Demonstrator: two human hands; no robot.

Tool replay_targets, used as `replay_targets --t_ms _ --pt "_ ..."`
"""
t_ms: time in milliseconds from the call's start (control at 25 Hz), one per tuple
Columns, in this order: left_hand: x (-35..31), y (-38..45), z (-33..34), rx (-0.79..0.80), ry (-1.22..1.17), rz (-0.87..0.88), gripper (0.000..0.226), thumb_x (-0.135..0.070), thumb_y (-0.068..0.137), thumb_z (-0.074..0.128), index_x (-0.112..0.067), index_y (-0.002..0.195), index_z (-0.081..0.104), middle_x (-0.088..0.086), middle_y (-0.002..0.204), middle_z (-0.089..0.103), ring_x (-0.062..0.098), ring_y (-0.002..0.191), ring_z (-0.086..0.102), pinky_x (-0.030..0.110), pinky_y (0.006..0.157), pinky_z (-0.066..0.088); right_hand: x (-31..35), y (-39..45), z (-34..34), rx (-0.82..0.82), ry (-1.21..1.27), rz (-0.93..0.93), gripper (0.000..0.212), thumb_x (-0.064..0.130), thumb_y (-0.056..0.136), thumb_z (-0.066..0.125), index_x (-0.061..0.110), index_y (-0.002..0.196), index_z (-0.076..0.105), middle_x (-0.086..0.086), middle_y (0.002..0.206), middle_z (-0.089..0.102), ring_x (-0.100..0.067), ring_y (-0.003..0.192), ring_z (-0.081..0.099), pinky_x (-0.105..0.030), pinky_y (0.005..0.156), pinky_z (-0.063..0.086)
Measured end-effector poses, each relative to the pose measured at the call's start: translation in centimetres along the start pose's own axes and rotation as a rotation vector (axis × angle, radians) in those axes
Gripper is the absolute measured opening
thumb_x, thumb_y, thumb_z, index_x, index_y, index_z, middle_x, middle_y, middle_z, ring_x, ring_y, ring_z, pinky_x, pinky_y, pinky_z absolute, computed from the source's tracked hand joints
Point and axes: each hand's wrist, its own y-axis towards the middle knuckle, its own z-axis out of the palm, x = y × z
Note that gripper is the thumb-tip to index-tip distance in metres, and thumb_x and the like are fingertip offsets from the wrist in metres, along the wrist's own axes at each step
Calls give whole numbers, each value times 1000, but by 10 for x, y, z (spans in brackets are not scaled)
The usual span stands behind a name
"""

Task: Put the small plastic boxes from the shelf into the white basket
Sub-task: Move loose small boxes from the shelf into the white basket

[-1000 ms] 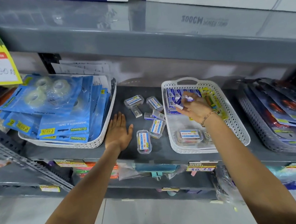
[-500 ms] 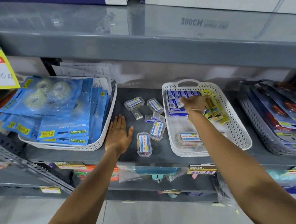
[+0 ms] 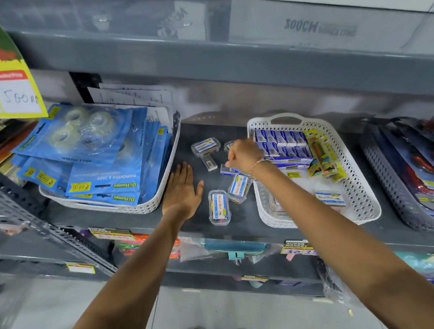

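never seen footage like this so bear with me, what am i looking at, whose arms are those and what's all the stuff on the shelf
It's one picture from a camera worn on a person's head, looking down at their own arms. The left hand rests flat and open on the grey shelf. The right hand reaches over the small plastic boxes lying loose on the shelf; whether it grips one is hidden. Right of them sits the white basket, already holding a few boxes. On the left, another basket holds blue tape packs.
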Motion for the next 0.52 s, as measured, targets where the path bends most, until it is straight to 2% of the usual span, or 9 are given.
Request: replay_targets --t_ms 80,200,360,520 --pt "-2 0 -2 4 -3 -8 68 -46 100 18 -7 153 2 7 163 1 18 150 -3 32 121 -2 15 1 19 9 -134 69 37 12 88 63 -4 120 56 -21 121 62 -35 111 60 -37 92 49" --pt "-3 -1 -4 13 -14 -9 68 -46 100 18 -7 153 1 7 163 0 18 150 -4 32 121 -2 22 3 28 17 -222 155 33 3 95 47 -5 126 51 -23 129 58 -36 118 57 -39 95 47" --pt "-2 -3 -5 21 -9 -6 68 -46 100 18 -6 153 2 7 163 0 18 150 -3 32 121 -2 23 -2 24 -23 -241 153 35 1 89 56 -6 123 54 -23 126 60 -37 117 57 -40 92 49" --pt "-2 -2 -3 19 9 -3 68 -46 100 18 -6 152 2 8 163 1 19 150 -3 32 121 -3 18 -5 10 -277 -94 92 33 -3 86 54 -8 118 50 -27 112 65 -41 104 63 -44 83 52"
